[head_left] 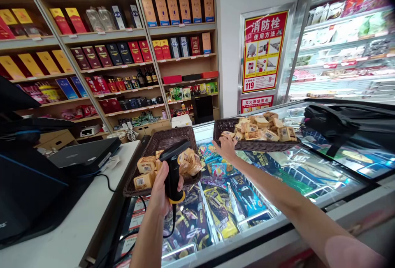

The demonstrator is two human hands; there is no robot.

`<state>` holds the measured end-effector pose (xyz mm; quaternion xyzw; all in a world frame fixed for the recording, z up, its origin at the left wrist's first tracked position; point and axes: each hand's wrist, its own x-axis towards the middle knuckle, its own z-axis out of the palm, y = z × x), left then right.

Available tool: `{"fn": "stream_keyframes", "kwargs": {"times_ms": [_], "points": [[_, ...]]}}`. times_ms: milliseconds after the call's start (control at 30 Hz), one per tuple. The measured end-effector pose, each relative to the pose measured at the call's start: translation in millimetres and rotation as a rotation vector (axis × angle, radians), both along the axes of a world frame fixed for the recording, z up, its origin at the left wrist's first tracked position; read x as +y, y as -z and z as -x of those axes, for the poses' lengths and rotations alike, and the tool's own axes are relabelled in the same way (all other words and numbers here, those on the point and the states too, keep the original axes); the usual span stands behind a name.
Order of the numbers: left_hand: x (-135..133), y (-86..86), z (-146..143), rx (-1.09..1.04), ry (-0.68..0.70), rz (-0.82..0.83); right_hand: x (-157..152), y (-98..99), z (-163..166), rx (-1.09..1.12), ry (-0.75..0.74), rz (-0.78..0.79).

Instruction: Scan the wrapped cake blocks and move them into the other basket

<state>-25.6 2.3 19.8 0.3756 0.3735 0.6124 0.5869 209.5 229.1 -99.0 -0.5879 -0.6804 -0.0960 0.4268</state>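
My left hand (162, 188) is wrapped around the handle of a black barcode scanner (173, 169) with a yellow trim ring and a cable below. The scanner is in front of a brown wicker basket (166, 136), partly hiding the wrapped bread packs (145, 179) in it. At the near left corner of a second wicker basket (256, 146), my right hand (227, 149) grips the rim, fingers inside beside the packs. Small wrapped bread packs (262, 124) with barcode labels are heaped in this basket. Both baskets rest on a glass-topped freezer (200, 202).
Bagged frozen goods (220, 212) show through the freezer glass. A black bag (342, 124) lies on the freezer at right. On the left a white counter (70, 218) carries dark checkout equipment (27, 194). Shelves of boxed goods (117, 54) line the back wall.
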Motion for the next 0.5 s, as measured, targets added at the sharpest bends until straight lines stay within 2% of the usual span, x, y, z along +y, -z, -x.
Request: {"fn": "stream_keyframes", "kwargs": {"times_ms": [267, 500], "points": [[3, -0.5, -8, 0.015, -0.005, 0.001, -85, 0.1, -78, 0.064, -0.235, 0.028], [1, -2.6, -8, 0.005, 0.049, 0.012, -115, -4.2, -167, 0.067, -0.483, 0.165]]}}
